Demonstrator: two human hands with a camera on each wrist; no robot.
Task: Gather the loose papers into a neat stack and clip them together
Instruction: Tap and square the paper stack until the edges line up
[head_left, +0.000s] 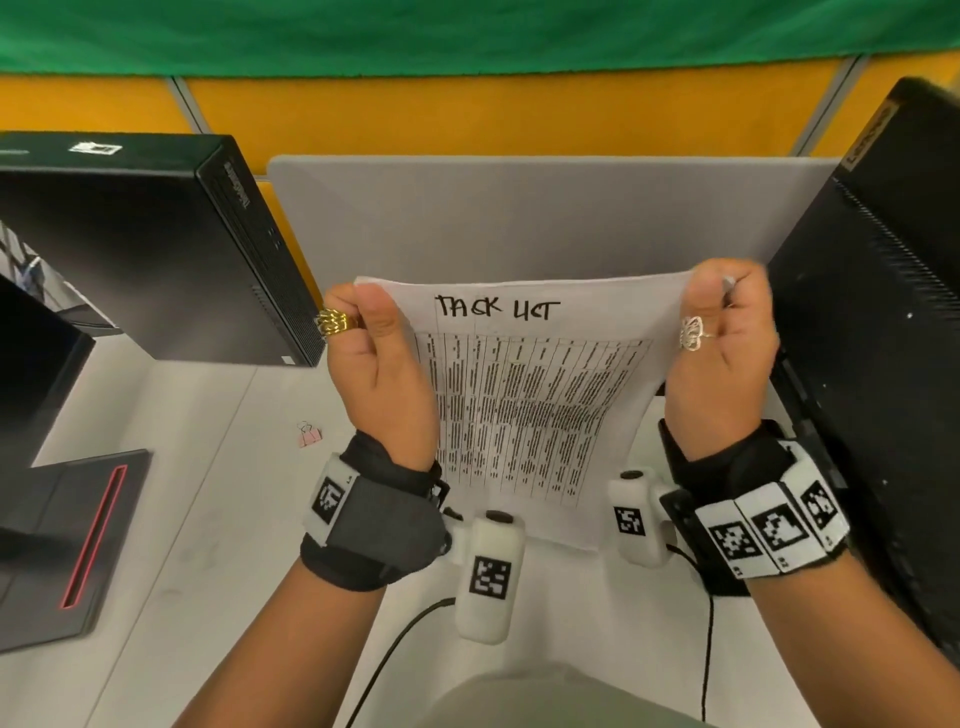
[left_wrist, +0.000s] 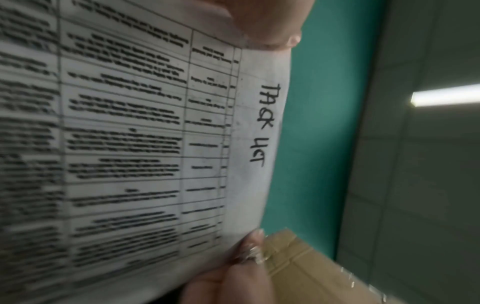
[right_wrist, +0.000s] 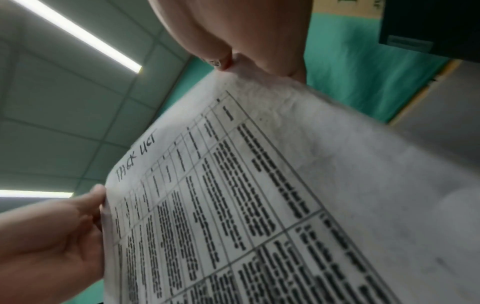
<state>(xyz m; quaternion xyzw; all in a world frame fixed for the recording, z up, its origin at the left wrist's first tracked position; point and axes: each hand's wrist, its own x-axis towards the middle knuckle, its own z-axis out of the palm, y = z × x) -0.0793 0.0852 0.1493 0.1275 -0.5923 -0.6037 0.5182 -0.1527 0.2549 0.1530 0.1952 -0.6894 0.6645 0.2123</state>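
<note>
The head view is bright and evenly lit, sharp in the middle, with wide-angle bending at its edges. Both wrist views are dimmer and motion-blurred: the printed paper (left_wrist: 145, 131) smears at the left. Ceiling light strips (right_wrist: 78, 35) glare white overhead.

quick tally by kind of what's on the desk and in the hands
Papers held up as one bundle, gripped by left hand and right hand; sheet count cannot be told: 1
Pink binder clip: 1
Black computer towers: 2
Rings: 2
Total: 6
</note>
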